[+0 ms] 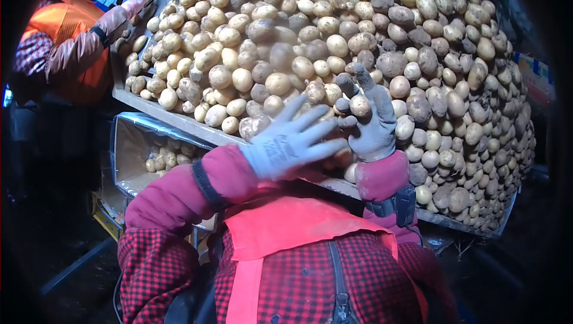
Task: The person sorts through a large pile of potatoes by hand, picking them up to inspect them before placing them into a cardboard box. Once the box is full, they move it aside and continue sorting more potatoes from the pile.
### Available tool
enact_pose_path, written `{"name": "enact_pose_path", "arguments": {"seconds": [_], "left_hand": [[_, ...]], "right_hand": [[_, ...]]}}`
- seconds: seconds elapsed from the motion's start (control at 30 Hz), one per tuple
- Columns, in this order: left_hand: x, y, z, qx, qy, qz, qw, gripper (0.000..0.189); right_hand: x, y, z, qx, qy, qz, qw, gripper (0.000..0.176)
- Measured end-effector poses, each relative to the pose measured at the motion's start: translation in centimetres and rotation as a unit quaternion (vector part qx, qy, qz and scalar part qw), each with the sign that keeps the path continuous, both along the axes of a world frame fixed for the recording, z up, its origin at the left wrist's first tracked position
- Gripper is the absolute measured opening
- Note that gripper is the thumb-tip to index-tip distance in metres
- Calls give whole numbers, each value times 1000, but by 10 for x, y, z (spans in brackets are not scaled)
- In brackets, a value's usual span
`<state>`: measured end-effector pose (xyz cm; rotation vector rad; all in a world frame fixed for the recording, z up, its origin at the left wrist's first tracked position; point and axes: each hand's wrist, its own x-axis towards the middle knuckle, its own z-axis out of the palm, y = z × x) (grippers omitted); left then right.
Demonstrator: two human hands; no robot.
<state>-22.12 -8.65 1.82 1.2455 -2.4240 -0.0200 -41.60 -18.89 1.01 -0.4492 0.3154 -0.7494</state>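
A big heap of potatoes (pixel 245 31), many with soil on them, covers the table in front of me. My left hand (pixel 292 139), in a pale grey glove, is open with its fingers spread, back upward, near the table's front edge. To its right my right hand (pixel 373 121), in a dirt-stained glove, is turned palm up. Its fingers curl round a small potato (pixel 360 106), while one finger points up. Beyond my left hand, one potato (pixel 281 56) looks smeared by motion. What lies under my left palm is hidden.
A raised rim (pixel 173 111) runs along the table's front. Below it at the left stands a lined box (pixel 128 160) with several potatoes inside. A co-worker in an orange vest (pixel 74 19) reaches onto the heap's left end. A coloured carton (pixel 534 79) is at the far right.
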Motion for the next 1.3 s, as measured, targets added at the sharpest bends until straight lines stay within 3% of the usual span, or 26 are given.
{"name": "enact_pose_path", "arguments": {"seconds": [0.17, 0.23, 0.3, 0.37, 0.5, 0.63, 0.77, 0.83, 0.9, 0.97, 1.03, 1.13, 1.17, 1.3], "left_hand": [[-3, -14, -9, 28, -25, -9, 999, 55], [6, -11, -11, 24, -41, 22, 999, 66], [22, -18, -4, -74, -119, 76, 987, 52], [45, -27, 3, -29, -52, 101, 993, 44], [77, -32, -5, -8, -106, 133, 985, 39], [110, -48, -11, -98, -103, 230, 963, 42], [121, -64, 0, -121, -206, 355, 904, 41], [99, -62, 0, -116, -58, 245, 961, 49], [46, -53, 22, 38, 1, 65, 997, 54], [11, -44, 4, 11, -66, -12, 998, 51], [2, -57, -14, -21, -1, -1, 1000, 38], [17, -54, 8, 30, -58, 22, 998, 39], [33, -55, -7, -17, -86, 32, 996, 52], [79, -54, 12, -106, -130, 228, 959, 41]], "right_hand": [[-8, -11, 1, 11, -47, -37, 998, 48], [-9, -10, 4, 39, -3, -66, 997, 47], [-10, -7, 5, 53, 27, -103, 993, 49], [-12, -8, 3, 46, 31, -92, 994, 51], [-13, -8, 5, 33, 3, -82, 996, 50], [-14, -7, 3, 38, 30, -94, 994, 48], [-12, -6, 9, 33, 78, -115, 990, 47], [-13, -6, 6, 18, 83, -125, 988, 47], [-13, -5, 6, 32, 58, -122, 990, 48], [-11, -6, 8, 41, 57, -123, 990, 49], [-11, -6, 9, 47, 86, -133, 986, 50], [-14, -10, 5, 50, 83, -137, 986, 53], [-15, -9, 7, 56, 78, -136, 986, 53], [-29, -11, 10, 42, 18, -139, 989, 53]]}}
